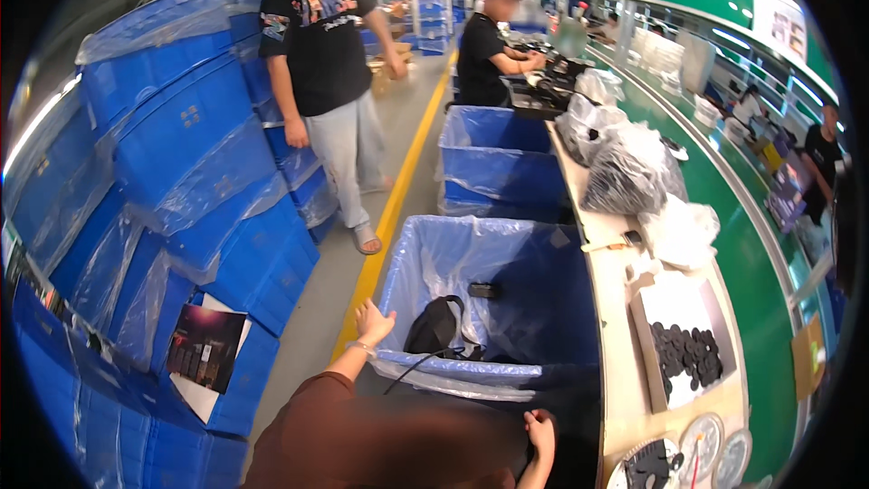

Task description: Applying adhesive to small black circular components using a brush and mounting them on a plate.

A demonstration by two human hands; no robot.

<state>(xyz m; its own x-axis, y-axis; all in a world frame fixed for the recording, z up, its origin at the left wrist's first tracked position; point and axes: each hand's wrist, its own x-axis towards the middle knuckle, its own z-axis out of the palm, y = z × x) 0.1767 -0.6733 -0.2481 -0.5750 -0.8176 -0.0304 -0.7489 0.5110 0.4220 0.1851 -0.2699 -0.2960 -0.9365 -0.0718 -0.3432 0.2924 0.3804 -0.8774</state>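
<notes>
Just in front of me stands a blue bin (561, 308) lined with clear plastic film. My left hand (371, 324) is at its near left corner, thumb and fingers apart, with nothing seen in it; whether it touches the rim I cannot tell. Inside the bin lie a black strapped object (434, 326), its exact kind unclear, and a small black block-shaped piece (484, 290). A thin black cable (412, 371) hangs over the near rim. My right hand (540, 435) is low, beside the bench edge, its fingers curled closed; anything inside them is hidden.
Stacked blue crates (181, 127) wall the left side. A person (326, 54) stands in the aisle; another (489, 45) works farther along, past a second blue bin (498, 163). The right-hand bench (615, 308) holds bagged parts (634, 172) and a white box (647, 353) of black round pieces.
</notes>
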